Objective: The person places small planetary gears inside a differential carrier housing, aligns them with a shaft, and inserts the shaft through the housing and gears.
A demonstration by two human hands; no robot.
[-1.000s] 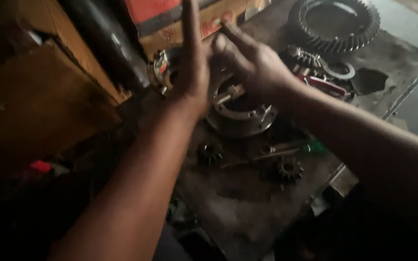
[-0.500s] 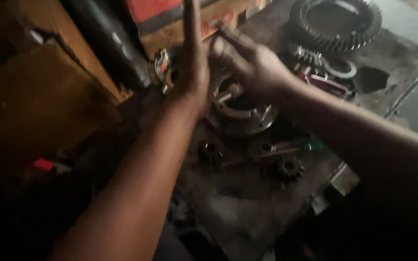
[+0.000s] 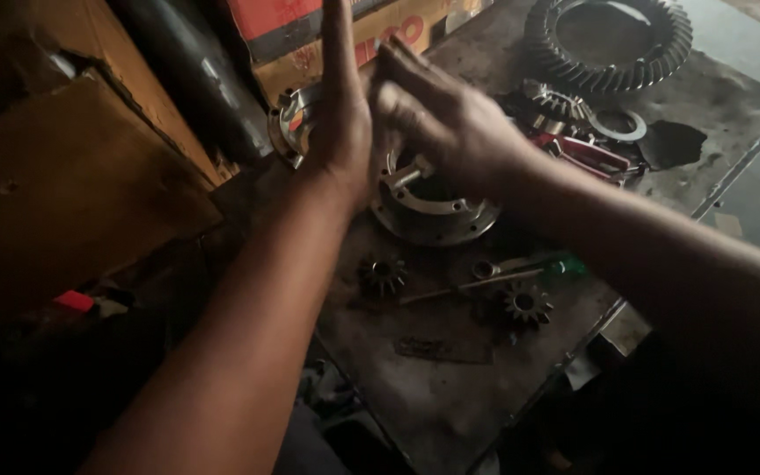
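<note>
Over the last second little has shifted: the left hand [image 3: 342,123] stays flat and on edge, fingers straight and pressed together, pointing away from the person, and grips nothing. The right hand [image 3: 440,119] has slid a touch further left until its curled fingers rest against the left palm — whether something small sits pinched between them cannot be told, since the fingers hide it. Both hands hang just above the round metal housing [image 3: 433,198], which has not moved and lies on the grimy steel table [image 3: 450,396] with a short pin sticking up from its bowl; so the work is still centred on that housing, hands close over it but not gripping it. A second flanged part [image 3: 290,119] shows behind the left wrist, partly hidden. Counted: two small pinion gears [image 3: 383,274] [image 3: 522,304] lie apart below the housing, with one thin rod [image 3: 450,288] and one spanner with a green end [image 3: 529,264] between them. Further back — one large ring gear [image 3: 609,44], one bevel gear [image 3: 558,101], one flat washer [image 3: 619,126], and one red-handled tool [image 3: 587,154].
</note>
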